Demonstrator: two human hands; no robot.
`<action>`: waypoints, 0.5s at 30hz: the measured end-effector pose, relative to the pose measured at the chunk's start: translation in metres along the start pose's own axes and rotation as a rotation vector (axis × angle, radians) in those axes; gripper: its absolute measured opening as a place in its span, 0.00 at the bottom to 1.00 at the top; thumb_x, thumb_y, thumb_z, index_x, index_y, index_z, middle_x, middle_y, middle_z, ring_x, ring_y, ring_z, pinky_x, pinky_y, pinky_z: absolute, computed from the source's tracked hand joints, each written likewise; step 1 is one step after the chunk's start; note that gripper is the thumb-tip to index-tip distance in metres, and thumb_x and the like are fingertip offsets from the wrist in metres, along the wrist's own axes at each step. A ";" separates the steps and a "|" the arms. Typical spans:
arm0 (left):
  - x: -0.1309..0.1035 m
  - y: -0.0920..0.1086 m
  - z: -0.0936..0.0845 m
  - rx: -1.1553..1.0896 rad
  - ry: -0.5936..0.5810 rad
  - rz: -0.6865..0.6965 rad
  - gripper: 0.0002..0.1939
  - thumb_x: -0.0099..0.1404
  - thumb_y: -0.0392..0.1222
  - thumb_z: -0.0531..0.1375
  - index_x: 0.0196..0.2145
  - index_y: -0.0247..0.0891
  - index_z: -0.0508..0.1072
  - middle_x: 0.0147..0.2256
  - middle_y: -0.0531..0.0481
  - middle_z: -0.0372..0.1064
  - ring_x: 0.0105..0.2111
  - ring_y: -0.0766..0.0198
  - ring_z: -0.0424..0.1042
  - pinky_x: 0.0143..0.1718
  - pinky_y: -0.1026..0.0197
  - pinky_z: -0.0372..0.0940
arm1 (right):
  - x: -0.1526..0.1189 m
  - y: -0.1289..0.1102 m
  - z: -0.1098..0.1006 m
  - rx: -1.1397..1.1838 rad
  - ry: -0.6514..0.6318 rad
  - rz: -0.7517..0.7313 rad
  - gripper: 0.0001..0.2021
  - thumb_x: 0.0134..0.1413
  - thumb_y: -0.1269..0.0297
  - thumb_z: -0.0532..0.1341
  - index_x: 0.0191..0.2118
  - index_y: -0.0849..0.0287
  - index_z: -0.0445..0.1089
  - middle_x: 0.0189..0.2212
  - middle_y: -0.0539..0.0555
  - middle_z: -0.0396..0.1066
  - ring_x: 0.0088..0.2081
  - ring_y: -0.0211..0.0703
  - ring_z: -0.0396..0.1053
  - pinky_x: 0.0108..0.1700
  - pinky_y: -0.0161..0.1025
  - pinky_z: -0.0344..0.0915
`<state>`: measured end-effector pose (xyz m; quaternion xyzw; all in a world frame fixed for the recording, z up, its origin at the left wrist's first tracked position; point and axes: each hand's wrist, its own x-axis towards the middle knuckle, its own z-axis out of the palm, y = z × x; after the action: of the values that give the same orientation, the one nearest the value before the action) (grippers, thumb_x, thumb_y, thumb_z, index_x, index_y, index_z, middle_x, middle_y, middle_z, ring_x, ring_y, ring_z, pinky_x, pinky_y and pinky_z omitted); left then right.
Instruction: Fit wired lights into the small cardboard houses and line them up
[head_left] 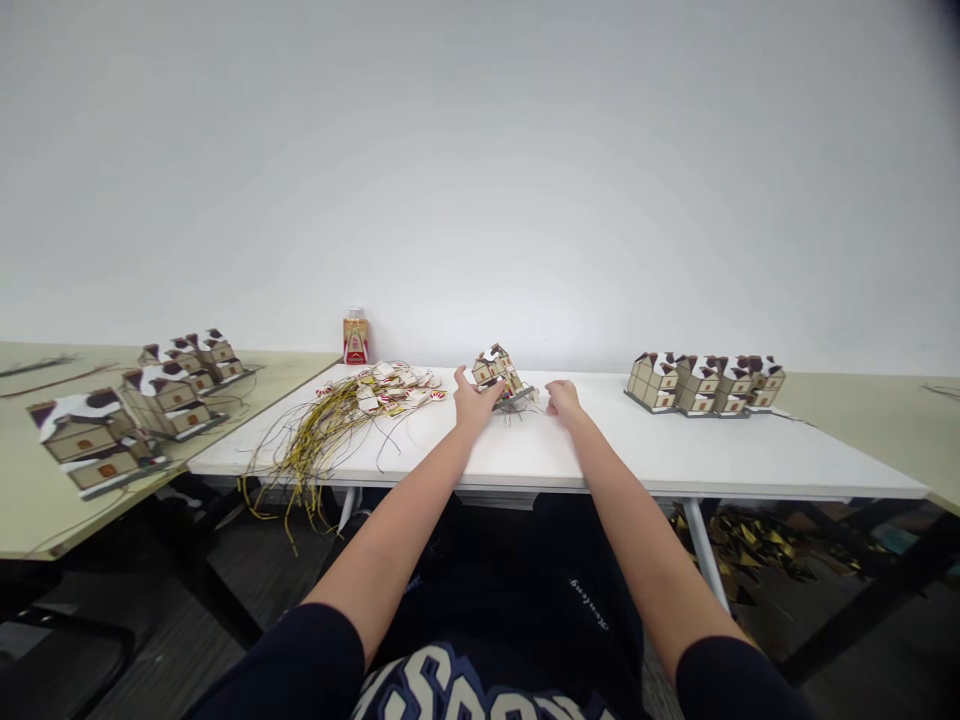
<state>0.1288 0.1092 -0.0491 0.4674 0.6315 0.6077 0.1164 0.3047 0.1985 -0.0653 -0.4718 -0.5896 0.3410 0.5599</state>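
A small model house (pixel 497 370) with a snowy brown roof is tilted above the white table, held along its left side by my left hand (pixel 474 400). Thin wires hang under its base. Just to the right is my right hand (pixel 564 400), its fingers curled together near the base and apart from the house walls. Whatever those fingers pinch, perhaps a fine wire, is too small to make out. Left of the house lies a heap of white and red tags (pixel 386 385) with long yellow and dark wires (pixel 315 430) trailing over the table's front edge.
Several similar houses (pixel 701 385) stand in a row on the right of the white table (pixel 525 455). More houses (pixel 161 400) with loose wires sit on the yellowish left table (pixel 30 440). A red and tan jar (pixel 356 338) stands by the wall. Golden pieces (pixel 750 545) lie below, right.
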 end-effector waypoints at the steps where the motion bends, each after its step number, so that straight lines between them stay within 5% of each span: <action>1: 0.000 -0.001 0.000 0.002 -0.001 0.003 0.45 0.50 0.56 0.67 0.60 0.38 0.53 0.27 0.52 0.67 0.34 0.59 0.71 0.39 0.59 0.64 | -0.001 0.001 0.000 -0.009 -0.019 0.026 0.10 0.47 0.59 0.63 0.30 0.58 0.63 0.14 0.43 0.54 0.15 0.32 0.53 0.14 0.30 0.50; 15: 0.002 -0.008 0.004 -0.016 -0.027 0.032 0.45 0.50 0.55 0.67 0.60 0.40 0.52 0.28 0.52 0.68 0.32 0.60 0.71 0.37 0.60 0.63 | -0.007 0.007 0.011 -0.039 -0.164 0.240 0.09 0.40 0.63 0.68 0.25 0.61 0.69 0.11 0.43 0.54 0.14 0.31 0.53 0.15 0.30 0.52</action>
<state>0.1274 0.1148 -0.0560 0.4845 0.6173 0.6083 0.1190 0.2949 0.1957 -0.0761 -0.5203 -0.5793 0.4313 0.4557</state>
